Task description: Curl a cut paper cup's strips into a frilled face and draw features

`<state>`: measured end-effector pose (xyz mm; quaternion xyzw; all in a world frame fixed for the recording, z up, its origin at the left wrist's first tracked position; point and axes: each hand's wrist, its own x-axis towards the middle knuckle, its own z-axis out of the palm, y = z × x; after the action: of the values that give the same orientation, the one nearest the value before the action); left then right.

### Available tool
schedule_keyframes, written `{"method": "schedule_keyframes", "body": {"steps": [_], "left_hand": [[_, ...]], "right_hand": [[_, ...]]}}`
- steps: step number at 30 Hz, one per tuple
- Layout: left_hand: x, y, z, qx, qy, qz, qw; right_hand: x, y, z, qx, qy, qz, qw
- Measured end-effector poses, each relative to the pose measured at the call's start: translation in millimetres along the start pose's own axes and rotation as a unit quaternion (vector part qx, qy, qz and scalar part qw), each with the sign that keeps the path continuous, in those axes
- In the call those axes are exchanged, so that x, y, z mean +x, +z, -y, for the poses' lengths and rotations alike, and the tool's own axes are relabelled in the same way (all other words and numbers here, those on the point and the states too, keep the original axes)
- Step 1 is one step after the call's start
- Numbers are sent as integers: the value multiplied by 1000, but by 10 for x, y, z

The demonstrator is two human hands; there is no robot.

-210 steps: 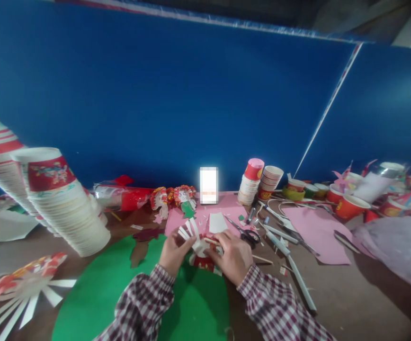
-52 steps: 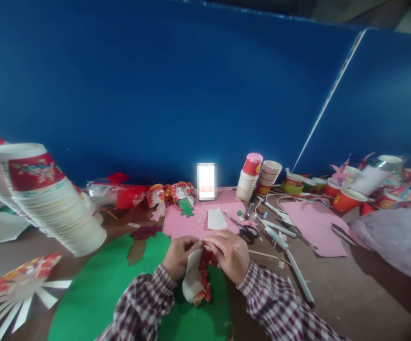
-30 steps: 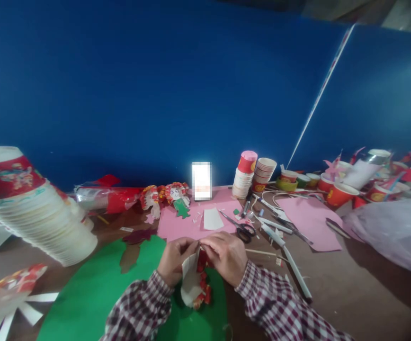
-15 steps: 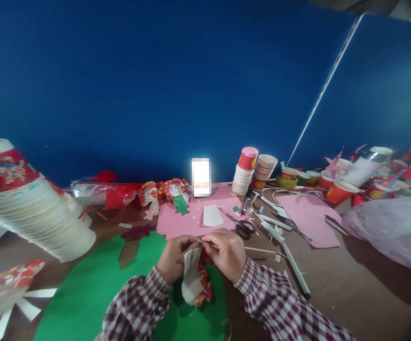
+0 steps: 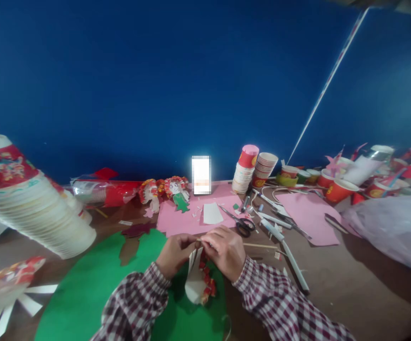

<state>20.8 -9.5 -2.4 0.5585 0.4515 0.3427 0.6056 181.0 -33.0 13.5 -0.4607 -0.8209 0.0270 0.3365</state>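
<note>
Over the green sheet [image 5: 84, 279], a white paper cutout [image 5: 195, 283] with a curled red-and-orange fringe hangs from my fingertips. Narrow strips form its upper end. My left hand [image 5: 173, 255] is closed, pinching that end between thumb and fingers. My right hand [image 5: 226, 251] is closed too, its thumb and forefinger pressed together at the same tip. Fingers hide exactly what is pinched there. Beyond my hands lie black-handled scissors [image 5: 244, 226] and a white paper piece [image 5: 212, 213] on pink paper [image 5: 177, 227].
A tall cup stack [image 5: 45, 208] leans at the left, above a cut-open cup [image 5: 4, 293]. Paper figures [image 5: 175, 192] and more cups [image 5: 245, 173] stand along the back. A glue gun [image 5: 280, 237], a second pink sheet [image 5: 305, 213] and a plastic bag [image 5: 397, 232] are at right.
The hanging cutout has swung slightly to the right and turned a little. Both hands keep their pinch at its upper end, with small finger shifts.
</note>
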Motion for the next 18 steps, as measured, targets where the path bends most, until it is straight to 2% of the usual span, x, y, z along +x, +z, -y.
{"method": "schedule_keyframes", "body": {"steps": [8,11,16,18], "left_hand": [[27,-18,99,-26,2,1,1000],[39,-25,122,-6,5,1,1000],[30,-13,78,31,17,-28,999],[10,-5,38,28,22,-22,999]], "right_hand": [[3,-19,31,-15,-3,-8,1000],[6,-25,32,-20,-3,1,1000],[-5,-15,24,-13,-7,6,1000],[-8,-8,19,-10,-6,8,1000]]}}
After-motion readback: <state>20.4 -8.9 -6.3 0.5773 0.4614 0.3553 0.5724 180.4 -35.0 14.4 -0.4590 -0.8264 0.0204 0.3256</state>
